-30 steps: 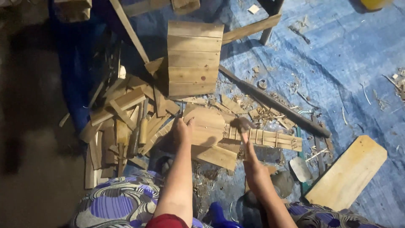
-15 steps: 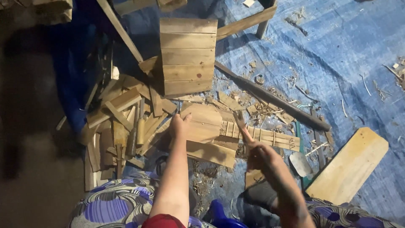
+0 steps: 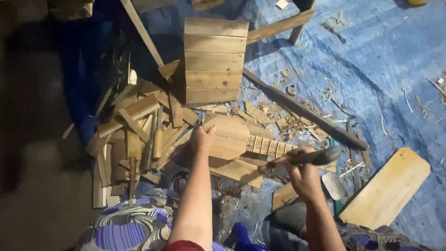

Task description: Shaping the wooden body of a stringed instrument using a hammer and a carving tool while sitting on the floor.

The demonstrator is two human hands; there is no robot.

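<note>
2 hands engaged. Left hand (image 3: 203, 138) pressed flat on slatted wooden piece (image 3: 241, 142) lying on blue tarp (image 3: 371, 69); right hand (image 3: 304, 179) clenched round hammer (image 3: 302, 158), raised. Piece partly assembled; offcut pile (image 3: 134, 135) unused alongside.

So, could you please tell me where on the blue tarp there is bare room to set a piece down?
The tarp is barest at upper right, beyond the dark bar and above the pale board; only scattered shavings there. Crowded: the scrap pile at left, and around the workpiece under both hands.
</note>
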